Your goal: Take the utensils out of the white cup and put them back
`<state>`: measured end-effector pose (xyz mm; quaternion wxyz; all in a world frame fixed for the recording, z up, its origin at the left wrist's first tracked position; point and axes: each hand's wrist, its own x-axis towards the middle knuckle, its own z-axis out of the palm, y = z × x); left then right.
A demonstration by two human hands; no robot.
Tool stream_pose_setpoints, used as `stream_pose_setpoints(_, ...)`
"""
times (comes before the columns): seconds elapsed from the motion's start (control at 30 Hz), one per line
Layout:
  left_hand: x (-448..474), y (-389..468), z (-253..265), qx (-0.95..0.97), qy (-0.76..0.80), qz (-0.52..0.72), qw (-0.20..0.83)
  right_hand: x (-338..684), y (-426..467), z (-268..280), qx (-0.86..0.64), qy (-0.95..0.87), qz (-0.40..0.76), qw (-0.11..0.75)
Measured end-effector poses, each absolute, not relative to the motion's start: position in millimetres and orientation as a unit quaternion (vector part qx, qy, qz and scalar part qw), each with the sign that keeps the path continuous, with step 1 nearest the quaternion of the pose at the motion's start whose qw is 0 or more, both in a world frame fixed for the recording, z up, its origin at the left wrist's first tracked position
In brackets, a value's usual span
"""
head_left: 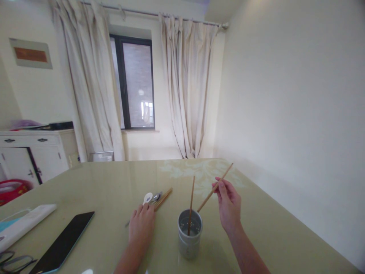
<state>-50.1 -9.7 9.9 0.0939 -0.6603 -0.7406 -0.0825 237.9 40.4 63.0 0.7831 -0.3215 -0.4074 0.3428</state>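
My right hand (228,199) pinches a wooden chopstick (215,188), held slanting with its lower end close to the rim of a grey cylindrical holder (190,243). One chopstick (191,201) stands inside that holder, leaning slightly. To the left, my left hand (142,222) lies on the table with its fingers curled over a small bundle. Out of it stick several wooden chopsticks (163,198), a white spoon (148,197) and a metal spoon (156,196). A thin handle tip shows on the hand's left side; the fingertips are partly hidden.
The table (108,186) has a glossy pale green top. A dark tablet (64,241), a white power strip (28,226) and eyeglasses (18,262) lie on its left part. A wall (291,114) runs along the right edge.
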Motion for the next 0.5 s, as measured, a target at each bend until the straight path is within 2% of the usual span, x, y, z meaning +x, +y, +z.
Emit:
stream_pose_setpoints(0.13,-47.7,-10.7,13.9,-0.648,-0.754,-0.072,0.079,235.0,35.1,65.6,-0.323,-0.382,0.279,0.820)
stream_pose_setpoints(0.23,-48.6,-11.1,14.2,-0.645,-0.758,-0.065,0.076,234.4,32.7,67.4,-0.324,-0.391,0.283,0.814)
stream_pose_setpoints(0.5,-49.5,-12.2,12.4,-0.655,-0.748,-0.088,0.054,212.0,22.3,65.3,-0.380,-0.546,0.371,0.648)
